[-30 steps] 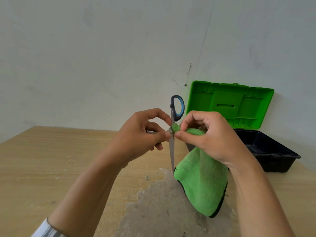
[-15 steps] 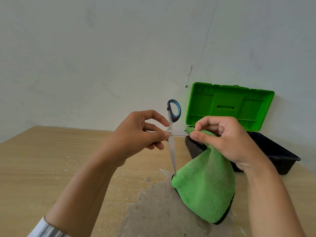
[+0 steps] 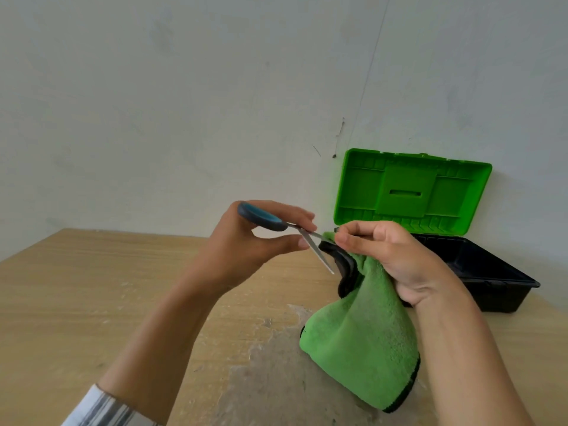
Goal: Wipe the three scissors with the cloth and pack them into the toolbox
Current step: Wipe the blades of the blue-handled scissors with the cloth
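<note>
Scissors (image 3: pixel 261 217): the only pair seen in the head view, held in the air above the table, between the two hands and left of the toolbox. The dark grey handle with its blue lining lies nearly level and points left. The blades are spread apart: one bare blade slants down and to the right, and the other runs right into the cloth.
Left hand (image 3: pixel 246 244): grips the scissors at the handle, with the fingers curled over the top and the thumb stretched out beneath.
Right hand (image 3: pixel 396 259): fingers and thumb are bent and pinch the top of the cloth around the upper blade, whose tip is hidden inside the fold.
Cloth (image 3: pixel 362 342): green and fluffy with black edging. It hangs from the right hand, and its lower end reaches the table or hangs just above it; I cannot tell which.
Toolbox (image 3: pixel 491 281): stands at the back right of the table by the wall. Its green lid (image 3: pixel 412 192) is open and upright, and its black base (image 3: pixel 473 259) lies behind the right hand. What is inside cannot be seen.
Table (image 3: pixel 92 287): light wood, with a worn grey patch (image 3: pixel 270 373) under the cloth.
Sleeve (image 3: pixel 101 407): striped, at the left forearm, bottom left.
Wall (image 3: pixel 184 87): pale, with a thin crack above the toolbox.
</note>
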{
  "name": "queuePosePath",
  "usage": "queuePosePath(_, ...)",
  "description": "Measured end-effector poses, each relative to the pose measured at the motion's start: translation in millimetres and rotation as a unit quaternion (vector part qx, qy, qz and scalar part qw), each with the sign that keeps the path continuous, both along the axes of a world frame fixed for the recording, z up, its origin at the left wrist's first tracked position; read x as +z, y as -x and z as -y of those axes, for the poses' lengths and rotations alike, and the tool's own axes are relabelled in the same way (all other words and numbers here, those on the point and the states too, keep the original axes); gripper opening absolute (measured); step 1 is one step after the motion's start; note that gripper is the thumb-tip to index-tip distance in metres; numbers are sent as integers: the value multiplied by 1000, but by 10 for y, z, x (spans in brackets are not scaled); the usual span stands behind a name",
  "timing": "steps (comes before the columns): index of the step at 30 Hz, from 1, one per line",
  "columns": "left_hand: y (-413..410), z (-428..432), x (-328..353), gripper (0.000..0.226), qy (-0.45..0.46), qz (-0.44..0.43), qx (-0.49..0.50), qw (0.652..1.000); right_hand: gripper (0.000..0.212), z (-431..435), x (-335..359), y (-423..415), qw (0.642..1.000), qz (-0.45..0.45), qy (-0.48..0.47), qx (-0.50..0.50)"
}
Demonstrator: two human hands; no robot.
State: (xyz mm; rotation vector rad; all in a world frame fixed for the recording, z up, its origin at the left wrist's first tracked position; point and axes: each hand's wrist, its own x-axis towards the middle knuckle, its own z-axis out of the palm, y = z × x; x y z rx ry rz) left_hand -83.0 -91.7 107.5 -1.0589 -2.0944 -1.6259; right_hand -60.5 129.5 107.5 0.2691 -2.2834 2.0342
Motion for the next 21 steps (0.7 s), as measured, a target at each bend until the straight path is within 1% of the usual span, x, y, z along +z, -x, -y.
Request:
queuePosePath(2,9,1,-12,18,-5,-7,23,1000,29,7,-14,17,1000,9,1,8)
queuePosePath(5,37,-13,-24,13,-9,15,48,999,37,5,-47,52,1000,15,-4,1)
queuePosePath(8,45,-27,-30,13,-48,80,59,994,35,-17,-63,52,999,8,-10,-30)
queuePosePath(11,51,14,-16,15,-56,108,87,989,35,-132,-52,18,996,6,-26,-81)
queuePosePath(13,57,45,-7,22,-59,142,86,984,34,-221,-34,-7,993,3,-28,-116)
queuePosePath(15,69,62,-8,27,-51,177,70,980,28,-263,-14,-29,988,-22,-39,-151)
queuePosePath(18,61,44,-13,16,-46,231,26,972,18,-256,25,-43,978,-81,-42,-189)
queuePosePath(21,45,31,-1,13,-47,262,-3,964,21,-194,61,-59,970,-140,-16,-200)
